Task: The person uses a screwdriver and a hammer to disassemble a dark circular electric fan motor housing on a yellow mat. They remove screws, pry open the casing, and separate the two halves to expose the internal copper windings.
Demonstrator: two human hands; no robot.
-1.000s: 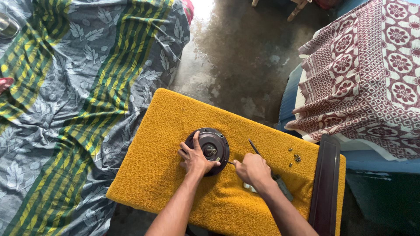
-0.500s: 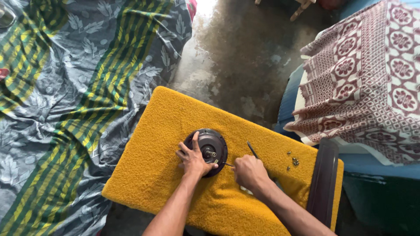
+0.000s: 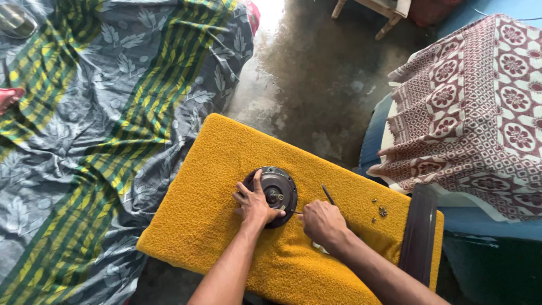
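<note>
A grey leaf-print sheet with green and yellow stripes (image 3: pixel 96 130) covers the left of the view, cut off by the frame. A dark, stained concrete floor (image 3: pixel 316 73) shows up the middle. At right a maroon-and-white patterned cloth (image 3: pixel 480 107) drapes over something blue, its far side out of view.

The yellow towel-covered cushion (image 3: pixel 214 197) lies slantwise; its near edge is cut off. A dark strip (image 3: pixel 419 237) lies across its right end.

The round dark motor housing (image 3: pixel 276 189) sits near the cushion's middle, well clear of every edge. The left hand (image 3: pixel 254 204) is spread flat on its left rim. The right hand (image 3: pixel 323 221), just beside it, has its grip pinched on a thin tool (image 3: pixel 294 212) whose tip meets the housing; the tool is mostly hidden.

A dark screwdriver (image 3: pixel 328 194) lies behind the right hand. Small screws (image 3: pixel 379 210) are scattered toward the right end.
</note>
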